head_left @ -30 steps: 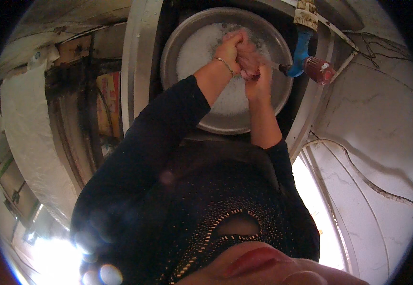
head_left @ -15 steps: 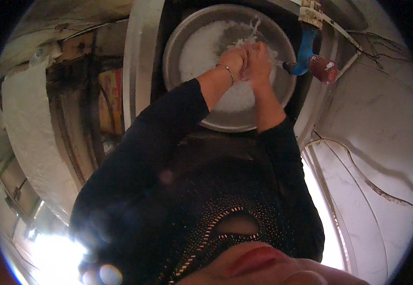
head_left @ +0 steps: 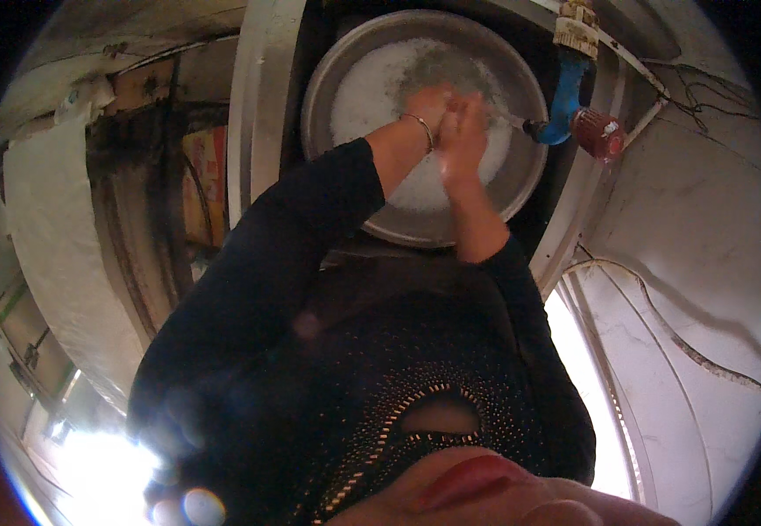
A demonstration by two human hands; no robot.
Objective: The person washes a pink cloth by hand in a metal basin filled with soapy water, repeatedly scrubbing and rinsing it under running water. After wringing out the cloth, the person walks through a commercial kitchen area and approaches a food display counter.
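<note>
Both of my hands are together over a round grey metal basin (head_left: 319, 145), within its rim. My left hand (head_left: 428, 107) has a thin bracelet at the wrist; blur and my other hand hide its fingers. My right hand (head_left: 462, 131) lies against it, its fingers looking stretched out flat. I see nothing held between them. White, foamy or grainy contents (head_left: 364, 96) fill much of the basin; I cannot tell which they are. From the dark spout of a blue tap (head_left: 558, 112) with a red handle (head_left: 598, 131), a stream of water (head_left: 505, 114) runs towards my hands.
A pale metal-like beam (head_left: 262, 96) runs left of the basin. To the right, a white wall (head_left: 661, 219) carries a pipe or hose (head_left: 669, 329). Pale sheeting (head_left: 52, 237) hangs at the left, near a yellow and red panel (head_left: 209, 184).
My clasped hands have shifted slightly; the right one has moved a little left and down and looks flatter. The splash above my hands has gone, and the water stream shows beside the spout.
</note>
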